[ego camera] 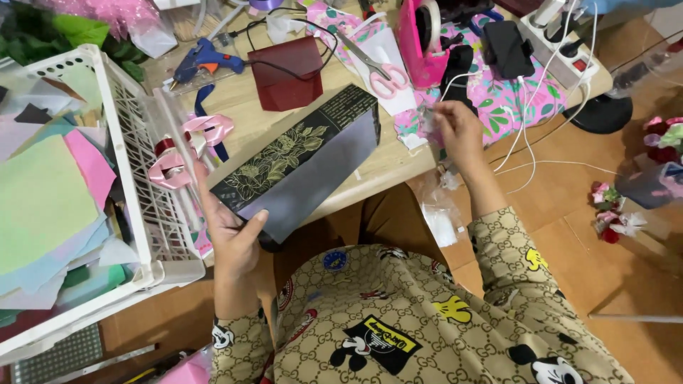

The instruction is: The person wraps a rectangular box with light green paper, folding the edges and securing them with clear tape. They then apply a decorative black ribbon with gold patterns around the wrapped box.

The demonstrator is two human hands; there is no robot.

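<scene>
Left hand (231, 238): grips the near end of a long black cardboard box with a gold flower print (302, 160); the thumb lies across the plain grey face and the other fingers wrap underneath, so the box is braced from below and its printed side faces up.

Box: it slants from the left fingers up and away, its far end over the edge of the pale wooden table (370, 167), apparently so the hand does not carry the whole weight; I cannot tell whether it touches the table.

Right hand (459, 131): raised over the table edge, well to the right of the box's far end, fingertips pinched narrow on a small scrap of clear film (427, 117). What exactly the scrap is, is too small to tell.

Beyond the right fingers: pink-handled scissors (380, 71) on white paper, a pink tape dispenser (420, 39), and a white power strip (562, 53) with cables trailing off the table.

Beyond the left fingers: a dark red folded card (288, 71) and a blue glue gun (203, 60), both within reach.

Left of the left fingers: pink ribbon bows (188, 149) beside a white plastic lattice basket (135, 156) holding sheets of coloured paper.

Below the right wrist: crumpled clear plastic wrap (437, 213) hangs off the table edge.
</scene>
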